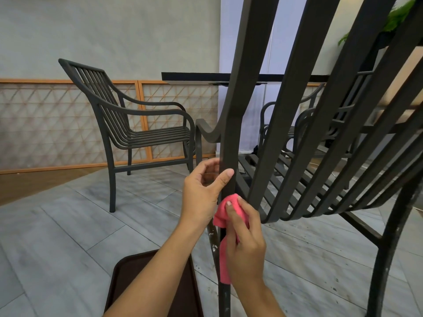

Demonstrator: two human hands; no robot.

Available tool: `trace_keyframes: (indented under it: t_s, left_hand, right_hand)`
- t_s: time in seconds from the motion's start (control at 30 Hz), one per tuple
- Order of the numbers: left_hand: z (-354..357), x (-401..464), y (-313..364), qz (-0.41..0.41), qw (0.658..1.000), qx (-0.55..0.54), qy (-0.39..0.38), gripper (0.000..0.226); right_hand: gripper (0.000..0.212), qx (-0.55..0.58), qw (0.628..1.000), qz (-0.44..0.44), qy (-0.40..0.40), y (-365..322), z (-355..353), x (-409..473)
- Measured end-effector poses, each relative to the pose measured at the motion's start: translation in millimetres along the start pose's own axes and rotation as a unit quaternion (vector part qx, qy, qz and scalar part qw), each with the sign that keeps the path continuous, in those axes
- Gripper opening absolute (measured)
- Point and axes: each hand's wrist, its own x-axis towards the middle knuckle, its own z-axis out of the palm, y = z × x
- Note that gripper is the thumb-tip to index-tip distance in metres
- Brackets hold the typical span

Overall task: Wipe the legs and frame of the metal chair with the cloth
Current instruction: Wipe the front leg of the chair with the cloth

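soft cloth, stiff frame

pink cloth (pixel 231 213) bunched in the right hand (pixel 245 239), fingers curled round it, pressed against the dark upright post of the metal chair (pixel 231 133) just below the seat corner. left hand (pixel 203 193) wrapped round the same post just above, thumb across the front. likely limp and light, easy to fold round the bar; chair rigid, probably heavy, best steadied by the post. flaking paint lower on the leg (pixel 215 243), perhaps rough enough to snag.
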Motion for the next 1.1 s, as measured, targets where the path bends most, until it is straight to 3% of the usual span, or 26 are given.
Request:
trace_keyframes:
  t_s: [0.13, 0.47, 1.1]
  left_hand:
    - [-6.0, -5.8, -9.2, -0.036, 0.999, 0.019, -0.028, 0.023]
    - [-12.4, -10.0, -19.6, -0.094, 0.995, 0.030, -0.003, 0.032]
    - [-10.9, -11.5, -24.5, -0.078, 0.997, -0.004, -0.016, 0.026]
  right_hand:
    - [0.034, -0.022, 0.999, -0.027, -0.003, -0.5, -8.5, -1.6]
    - [0.032, -0.063, 0.997, -0.047, 0.010, 8.7, 11.4, -9.7]
    - [0.030, -0.106, 0.992, -0.068, 0.017, 26.6, 18.1, -43.8]
